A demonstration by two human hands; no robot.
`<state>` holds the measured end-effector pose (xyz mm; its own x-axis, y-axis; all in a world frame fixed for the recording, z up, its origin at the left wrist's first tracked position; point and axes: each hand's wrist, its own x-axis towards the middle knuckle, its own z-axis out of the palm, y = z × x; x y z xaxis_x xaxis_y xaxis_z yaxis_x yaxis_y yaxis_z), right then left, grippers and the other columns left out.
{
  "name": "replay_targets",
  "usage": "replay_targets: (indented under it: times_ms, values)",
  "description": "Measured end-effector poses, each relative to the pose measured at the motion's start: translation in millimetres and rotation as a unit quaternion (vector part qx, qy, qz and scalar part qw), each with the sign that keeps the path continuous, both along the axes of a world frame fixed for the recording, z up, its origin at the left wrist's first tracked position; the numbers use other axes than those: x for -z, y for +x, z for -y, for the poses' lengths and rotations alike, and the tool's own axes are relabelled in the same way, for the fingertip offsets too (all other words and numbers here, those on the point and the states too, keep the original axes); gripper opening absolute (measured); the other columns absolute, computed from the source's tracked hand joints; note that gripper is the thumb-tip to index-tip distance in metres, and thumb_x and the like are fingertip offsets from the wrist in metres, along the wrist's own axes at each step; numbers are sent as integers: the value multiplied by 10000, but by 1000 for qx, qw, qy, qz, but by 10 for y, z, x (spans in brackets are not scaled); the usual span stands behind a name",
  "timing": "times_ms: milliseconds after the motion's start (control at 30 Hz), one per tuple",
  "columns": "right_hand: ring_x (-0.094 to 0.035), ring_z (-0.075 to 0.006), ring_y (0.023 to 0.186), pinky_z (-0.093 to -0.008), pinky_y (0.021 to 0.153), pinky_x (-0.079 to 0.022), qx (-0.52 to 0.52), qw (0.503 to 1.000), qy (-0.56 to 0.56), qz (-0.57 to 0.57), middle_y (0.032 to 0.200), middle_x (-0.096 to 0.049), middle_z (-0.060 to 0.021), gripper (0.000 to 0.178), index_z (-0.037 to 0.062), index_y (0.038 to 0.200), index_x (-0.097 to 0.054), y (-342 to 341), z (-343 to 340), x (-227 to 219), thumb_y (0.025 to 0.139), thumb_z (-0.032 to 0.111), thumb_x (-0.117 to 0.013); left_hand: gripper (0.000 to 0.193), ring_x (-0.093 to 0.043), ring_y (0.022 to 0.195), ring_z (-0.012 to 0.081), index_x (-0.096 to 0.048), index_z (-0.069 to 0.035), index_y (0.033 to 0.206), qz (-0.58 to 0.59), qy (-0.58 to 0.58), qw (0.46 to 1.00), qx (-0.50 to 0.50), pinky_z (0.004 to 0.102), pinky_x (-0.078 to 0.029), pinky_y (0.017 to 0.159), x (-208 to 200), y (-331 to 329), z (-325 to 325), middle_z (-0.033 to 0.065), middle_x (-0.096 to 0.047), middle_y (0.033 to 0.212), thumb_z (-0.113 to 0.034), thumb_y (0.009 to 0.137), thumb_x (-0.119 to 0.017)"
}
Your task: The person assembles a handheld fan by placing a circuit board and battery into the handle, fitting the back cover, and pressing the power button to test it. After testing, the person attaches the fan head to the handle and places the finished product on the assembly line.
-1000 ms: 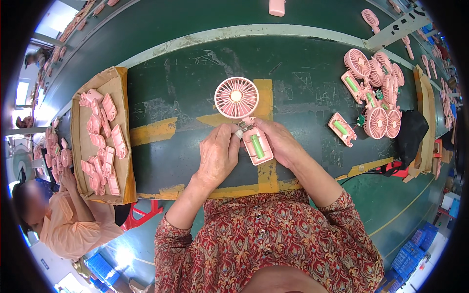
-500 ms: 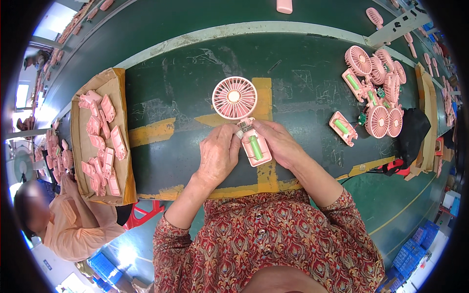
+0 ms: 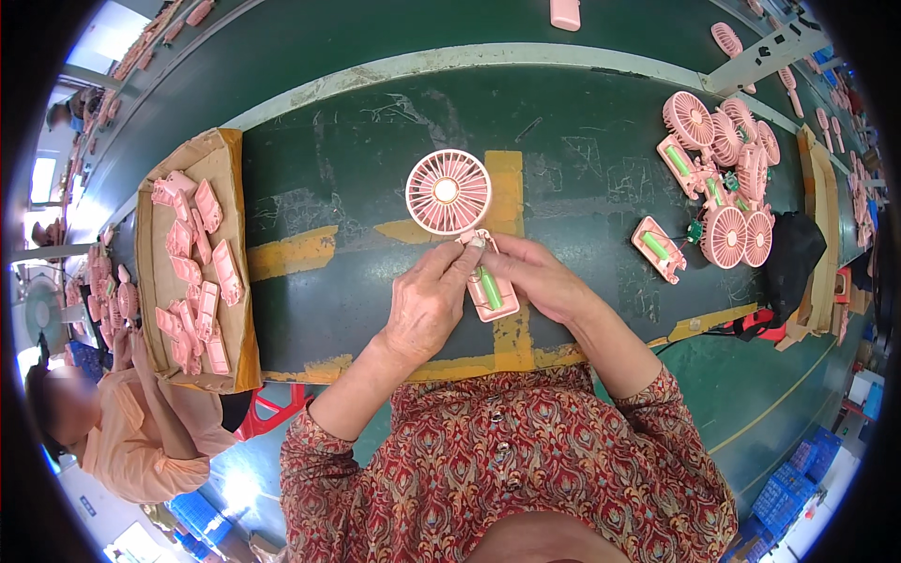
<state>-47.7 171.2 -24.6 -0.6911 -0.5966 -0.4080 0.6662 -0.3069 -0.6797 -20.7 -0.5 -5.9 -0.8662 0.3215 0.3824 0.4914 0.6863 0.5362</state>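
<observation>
Below fan head [image 3: 449, 191], fingers [image 3: 460, 266] closer together

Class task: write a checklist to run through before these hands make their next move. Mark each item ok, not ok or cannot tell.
1. Fan steadied: ok; the left hand and right hand both hold it below its round head.
2. Battery in the handle: ok; the green battery lies inside.
3. Handle closed: not ok; its open side shows the battery.
4. Joints near the neck sound: cannot tell; the hands partly cover them.
5. Pink covers within sight: ok; they lie in the cardboard box on the person's left.
</observation>
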Motion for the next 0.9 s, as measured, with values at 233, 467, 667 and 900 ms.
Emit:
replay_targets:
  times_ms: [233, 467, 667, 900]
  values:
    - [-566, -85, 869, -238, 735, -477, -22, 994, 56, -93, 1005, -591, -37, 246, -6, 1156, -494, 39, 26, -41, 927, 84, -502, 402, -601, 813, 278, -591, 40, 1040, 28, -65, 997, 36, 364, -534, 651, -104, -24, -12, 127, -559, 953, 58, 638, -596]
    - [-558, -76, 870, -241, 740, -477, -4, 989, 80, -127, 998, -585, -31, 256, -3, 1173, -477, 49, 62, -65, 933, 83, -486, 381, -591, 834, 282, -567, 49, 1043, 47, -88, 993, 62, 365, -529, 675, -142, -69, -1, 127, -536, 945, 28, 663, -587]
    - [-587, -94, 834, -241, 706, -497, -34, 997, 49, -43, 977, -607, -59, 278, -19, 1117, -522, -63, 47, -66, 955, 205, -494, 331, -613, 798, 305, -578, 3, 1053, 75, 16, 997, 20, 383, -528, 662, -125, -92, 33, 130, -590, 902, 44, 724, -577]
    - [-616, -117, 779, -239, 651, -517, 17, 998, 40, 47, 950, -630, -96, 302, -31, 1087, -559, -81, 66, -76, 952, 232, -500, 294, -613, 775, 267, -614, -35, 988, -9, -11, 997, 76, 352, -527, 657, -106, 7, 304, 101, -607, 895, 43, 705, -630]
